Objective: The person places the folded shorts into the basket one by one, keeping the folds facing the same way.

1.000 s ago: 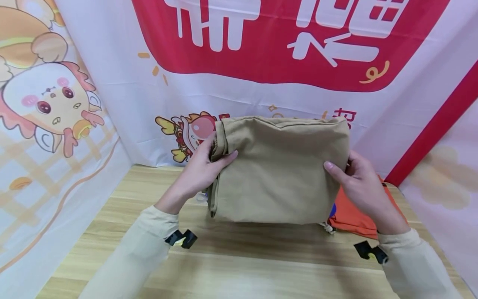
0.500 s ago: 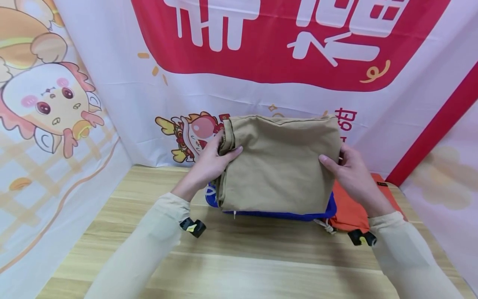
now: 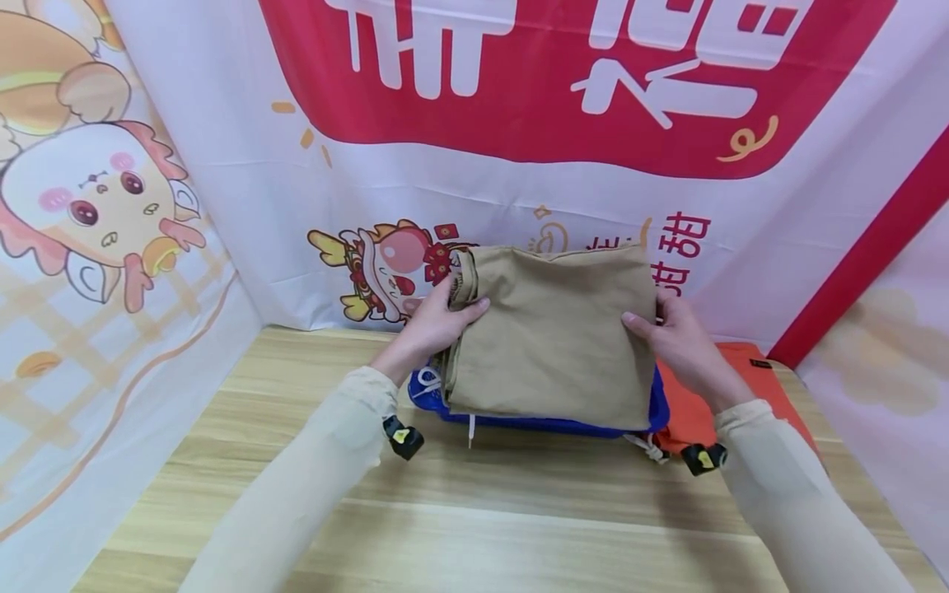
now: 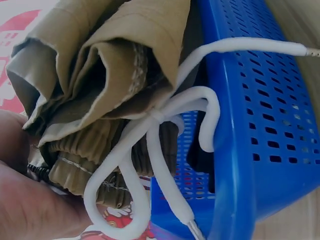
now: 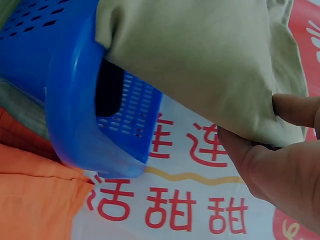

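Observation:
Folded khaki pants [image 3: 552, 338], with a gathered elastic waistband [image 4: 75, 172] and a white drawstring [image 4: 167, 182], tilt over a blue plastic basket [image 3: 549, 426]. My left hand [image 3: 433, 321] pinches their left edge, thumb on the front. At the opposite edge my right hand [image 3: 682, 342] grips the cloth between thumb and fingers. The pants' lower edge is at the basket's front rim, and one drawstring end hangs over it. Something black [image 5: 109, 90] shows inside the basket; the pants cover most of its contents.
Orange folded cloth [image 3: 741, 391] lies on the wooden table [image 3: 474, 527] to the right of the basket, partly behind my right forearm. A white cord [image 3: 647, 447] lies by the basket's front right corner. A printed curtain [image 3: 245, 189] hangs close behind.
Both hands have lowered the pants onto the basket, drawing slightly closer together. The blue basket, hidden behind the pants at first, now shows beneath them. The grip stays the same.

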A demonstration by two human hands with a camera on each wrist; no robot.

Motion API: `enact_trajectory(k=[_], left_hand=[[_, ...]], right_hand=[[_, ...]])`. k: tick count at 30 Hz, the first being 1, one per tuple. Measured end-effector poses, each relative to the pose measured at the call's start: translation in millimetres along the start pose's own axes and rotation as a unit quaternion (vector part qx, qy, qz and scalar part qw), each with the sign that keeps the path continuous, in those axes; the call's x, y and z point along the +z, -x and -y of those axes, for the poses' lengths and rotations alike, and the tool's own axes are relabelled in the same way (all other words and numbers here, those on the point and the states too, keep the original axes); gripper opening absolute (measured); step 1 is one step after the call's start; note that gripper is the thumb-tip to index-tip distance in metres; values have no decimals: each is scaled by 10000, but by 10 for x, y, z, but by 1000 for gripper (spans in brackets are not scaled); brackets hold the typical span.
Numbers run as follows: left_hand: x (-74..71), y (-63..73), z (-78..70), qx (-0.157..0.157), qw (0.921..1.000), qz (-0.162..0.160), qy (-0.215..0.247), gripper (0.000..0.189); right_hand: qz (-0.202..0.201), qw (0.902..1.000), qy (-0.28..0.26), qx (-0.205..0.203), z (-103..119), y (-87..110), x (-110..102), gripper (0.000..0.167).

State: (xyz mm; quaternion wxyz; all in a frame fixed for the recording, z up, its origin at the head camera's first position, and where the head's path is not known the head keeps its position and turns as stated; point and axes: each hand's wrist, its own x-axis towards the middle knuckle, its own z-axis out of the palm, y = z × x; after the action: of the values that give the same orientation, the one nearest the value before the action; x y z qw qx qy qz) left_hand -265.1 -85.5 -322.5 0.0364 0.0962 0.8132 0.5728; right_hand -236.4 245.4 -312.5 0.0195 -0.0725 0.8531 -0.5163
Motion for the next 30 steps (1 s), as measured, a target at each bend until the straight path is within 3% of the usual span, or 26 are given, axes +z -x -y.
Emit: enact_trajectory(k=[8,13,17,24,30], left_hand=[[34,-173,55,-568,9971,324,382,53],[49,-268,76,-948,9937,353,480,61],[66,-311,102,-1201,9913,371,379,68],[106,-371,175,-1482,9871,569,232,60],[82,-355,206,-1465,9868,653,-240,83]], right_hand=[[292,9988,-184,342,-56,-135,35,69],[399,9984,-53,391,-102,-233,47,75],[394,9980,84,479,-152,-302,79,75],[590,9966,97,560,-256,-364,133,78],[655,9938,403,798,-290,-366,157,82]])
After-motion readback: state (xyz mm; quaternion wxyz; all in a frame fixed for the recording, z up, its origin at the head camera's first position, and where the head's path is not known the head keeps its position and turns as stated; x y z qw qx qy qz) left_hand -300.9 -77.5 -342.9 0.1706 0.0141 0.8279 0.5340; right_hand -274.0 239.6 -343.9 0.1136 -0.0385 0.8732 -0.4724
